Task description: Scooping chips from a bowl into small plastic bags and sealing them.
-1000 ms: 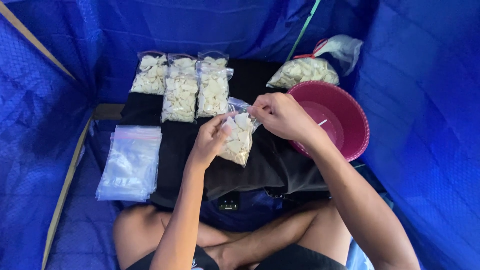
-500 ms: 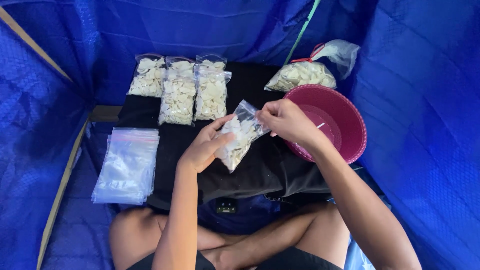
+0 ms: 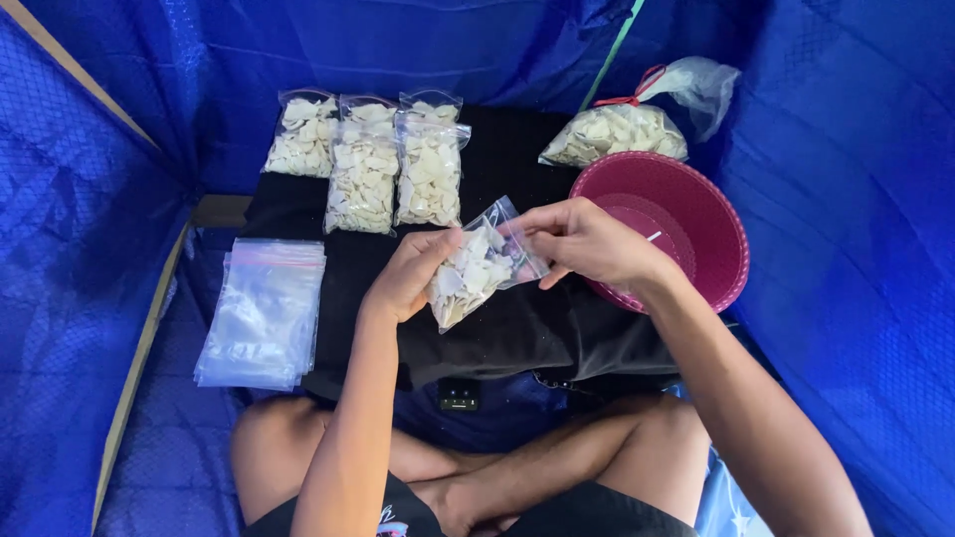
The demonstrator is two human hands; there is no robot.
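Note:
A small clear zip bag filled with pale flat chips is held tilted above a black cloth. My left hand grips its left side. My right hand pinches the bag's top edge at the right. Three filled bags lie side by side at the back of the cloth. I sit cross-legged with my knees under the cloth's front edge.
A stack of flat clear zip bags lies to the left of the cloth. A dark pink basket stands to the right, and behind it a large tied bag of chips. Blue tarp walls surround the spot.
The bag has tilted over and dropped slightly toward me. My right hand has shifted along its top edge, and my left hand has closed around its side.

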